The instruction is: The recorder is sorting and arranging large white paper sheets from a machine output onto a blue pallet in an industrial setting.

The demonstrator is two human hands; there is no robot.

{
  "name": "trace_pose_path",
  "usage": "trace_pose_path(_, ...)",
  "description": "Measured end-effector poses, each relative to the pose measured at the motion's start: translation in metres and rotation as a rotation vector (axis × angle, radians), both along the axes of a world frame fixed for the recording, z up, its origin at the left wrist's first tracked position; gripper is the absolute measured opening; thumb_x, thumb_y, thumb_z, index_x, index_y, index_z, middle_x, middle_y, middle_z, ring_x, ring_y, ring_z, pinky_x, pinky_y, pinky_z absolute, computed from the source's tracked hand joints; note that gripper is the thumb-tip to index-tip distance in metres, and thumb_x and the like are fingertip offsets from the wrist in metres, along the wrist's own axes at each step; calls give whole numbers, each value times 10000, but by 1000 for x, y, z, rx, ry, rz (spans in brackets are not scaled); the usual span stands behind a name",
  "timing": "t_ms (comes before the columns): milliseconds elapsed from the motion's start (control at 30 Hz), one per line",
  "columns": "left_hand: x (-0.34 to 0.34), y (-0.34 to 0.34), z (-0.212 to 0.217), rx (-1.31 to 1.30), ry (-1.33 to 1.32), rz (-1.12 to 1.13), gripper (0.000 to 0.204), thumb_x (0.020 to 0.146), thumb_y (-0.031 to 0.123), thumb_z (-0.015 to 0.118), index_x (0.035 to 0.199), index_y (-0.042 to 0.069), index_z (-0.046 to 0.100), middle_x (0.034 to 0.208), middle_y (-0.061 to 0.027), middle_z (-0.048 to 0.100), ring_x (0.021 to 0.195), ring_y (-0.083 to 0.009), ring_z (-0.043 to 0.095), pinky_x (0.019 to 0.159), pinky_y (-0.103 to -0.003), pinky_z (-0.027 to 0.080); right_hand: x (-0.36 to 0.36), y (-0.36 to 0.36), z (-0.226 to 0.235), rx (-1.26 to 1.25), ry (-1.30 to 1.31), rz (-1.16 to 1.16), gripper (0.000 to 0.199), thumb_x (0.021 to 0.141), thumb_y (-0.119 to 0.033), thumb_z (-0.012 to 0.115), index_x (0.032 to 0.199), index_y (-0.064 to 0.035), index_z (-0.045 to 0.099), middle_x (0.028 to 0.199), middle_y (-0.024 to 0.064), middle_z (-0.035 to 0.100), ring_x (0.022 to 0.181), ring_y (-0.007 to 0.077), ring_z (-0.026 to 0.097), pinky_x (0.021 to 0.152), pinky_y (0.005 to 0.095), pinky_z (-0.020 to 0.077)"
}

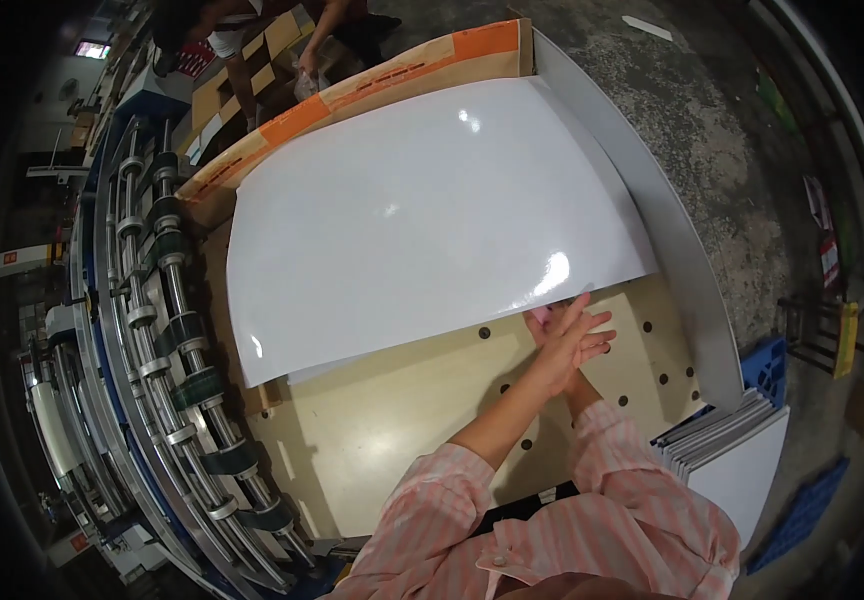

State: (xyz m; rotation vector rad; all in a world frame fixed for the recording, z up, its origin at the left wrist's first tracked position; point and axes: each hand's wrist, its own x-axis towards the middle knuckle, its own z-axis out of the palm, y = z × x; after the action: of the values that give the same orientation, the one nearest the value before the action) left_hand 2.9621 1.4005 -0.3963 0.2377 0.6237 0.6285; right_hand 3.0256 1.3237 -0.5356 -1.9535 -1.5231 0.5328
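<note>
My left hand (564, 350) reaches over the pale board table, its fingers stretched out and slightly apart near the front edge of a large glossy white sheet (422, 200). No object shows in those fingers. My right hand (580, 385) lies crossed behind the left one, which hides most of it, so its fingers cannot be made out. A small pinkish patch (542, 315) shows beside the hands at the sheet's edge; what it is cannot be told. The sheet bulges upward and covers the far part of the table (392, 420), which has several dark round holes.
A machine with metal rollers (182, 330) runs along the left. A wooden board with orange marks (372, 85) bounds the far side, a grey panel (652, 200) the right. A stack of white-faced boards (742, 460) leans at lower right. Another person (327, 35) bends by cardboard boxes (277, 45).
</note>
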Motion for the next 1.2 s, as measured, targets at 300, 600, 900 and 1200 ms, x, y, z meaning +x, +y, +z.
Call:
trace_pose_path(300,-113,-46,-19,35,534,111,454,857,297,478,1184,-7,398,1024,-135,550,910,-210,560,802,-311,447,115,-108,87,-146,-298,14,420,633,-326,653,885,-25,504,807,138,490,804,326,444,717,422,337)
trace_pose_path(600,-231,-65,-60,-92,905,648,355,838,181,483,1138,9,399,936,-116,534,845,-227,549,764,-343,470,183,-169,110,-369,-568,-248,456,747,-302,568,1067,5,462,996,200,481,966,376,411,846,465,308)
trace_pose_path(900,-203,2,-85,-422,687,1005,336,822,131,462,1096,-46,380,1036,-149,438,955,-297,476,813,-389,430,117,40,-13,-282,1445,-467,123,796,-174,520,836,-61,496,747,56,522,671,182,523,618,292,432)
trace_pose_path(1200,-221,-25,-67,-274,650,947,289,798,89,478,1059,-34,460,1018,-117,514,934,-243,513,830,-369,414,87,114,-6,-416,1123,-747,391,771,-241,583,1078,-43,445,933,62,498,772,177,514,635,286,438)
